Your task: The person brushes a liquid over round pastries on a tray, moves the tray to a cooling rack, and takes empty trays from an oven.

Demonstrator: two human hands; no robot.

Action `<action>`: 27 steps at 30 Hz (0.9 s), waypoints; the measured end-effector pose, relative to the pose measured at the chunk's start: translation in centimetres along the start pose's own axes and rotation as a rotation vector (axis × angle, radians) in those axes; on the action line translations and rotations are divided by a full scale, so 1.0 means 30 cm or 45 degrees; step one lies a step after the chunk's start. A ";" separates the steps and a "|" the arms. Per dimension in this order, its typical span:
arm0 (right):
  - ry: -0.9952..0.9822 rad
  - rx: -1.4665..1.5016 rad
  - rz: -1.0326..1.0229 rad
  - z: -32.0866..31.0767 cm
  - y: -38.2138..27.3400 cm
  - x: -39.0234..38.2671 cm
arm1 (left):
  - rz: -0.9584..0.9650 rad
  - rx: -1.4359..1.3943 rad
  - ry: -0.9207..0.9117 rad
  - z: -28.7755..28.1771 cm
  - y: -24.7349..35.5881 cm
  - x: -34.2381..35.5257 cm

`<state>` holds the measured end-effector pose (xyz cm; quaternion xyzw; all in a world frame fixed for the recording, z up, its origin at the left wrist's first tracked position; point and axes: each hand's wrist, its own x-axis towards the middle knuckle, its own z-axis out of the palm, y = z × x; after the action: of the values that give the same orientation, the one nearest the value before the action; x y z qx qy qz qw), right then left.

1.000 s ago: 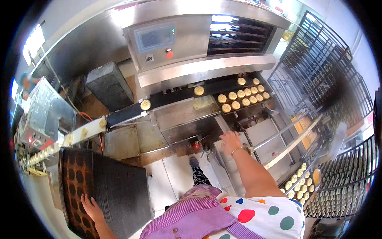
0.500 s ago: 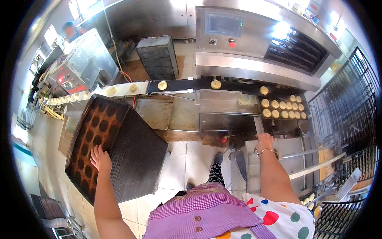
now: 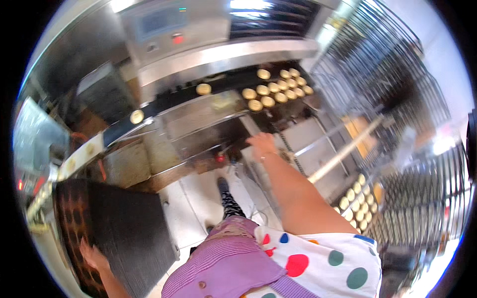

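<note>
left hand (image 3: 93, 254): fingers spread, palm unclosed, over the pitted face of the top tray (image 3: 74, 218) at lower left; contact is uncertain through blur. right hand (image 3: 263, 145): fingers extended at the near end of a flat metal bar (image 3: 250, 124); whether it grips cannot be told. edges and clearance: pale tiled floor (image 3: 174, 213) lies open between the tray stack (image 3: 129, 233) and the steel frame (image 3: 253, 179) to the right, one shod foot (image 3: 222, 185) standing in this gap. the stack's far edge lies near the white belt (image 3: 99, 142); the bar and dark machine parts lie between the right hand and the loaded tray (image 3: 259, 97). appearance: the top tray is dark, with round blackened hollows ringed in orange-brown; the stack's side is black and finely ribbed. the loaded tray, beside the dark belt (image 3: 171, 98), bears rows of round, pale yellow pastries (image 3: 281, 97), their surface detail blurred. orientation: the top tray's long axis runs forward from beside the left forearm toward the white belt; the pastry rows run left to right, rising toward the rack (image 3: 382, 64); the bar slants forward and left from the right hand.
</note>
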<state>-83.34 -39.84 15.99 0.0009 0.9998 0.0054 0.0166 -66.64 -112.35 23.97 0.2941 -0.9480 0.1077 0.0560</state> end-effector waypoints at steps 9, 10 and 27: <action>0.062 0.205 0.055 0.000 -0.016 0.014 | 0.071 0.224 0.155 0.033 -0.048 0.015; 0.060 0.191 0.069 -0.002 -0.002 0.003 | 0.094 0.170 0.182 0.043 -0.026 0.029; 0.039 0.190 0.067 -0.031 0.020 -0.011 | 0.028 -0.021 0.372 0.010 0.035 0.030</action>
<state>-83.04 -39.25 16.93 0.0282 0.9972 -0.0688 0.0010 -67.99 -112.05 23.64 0.2644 -0.9338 0.1420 0.1947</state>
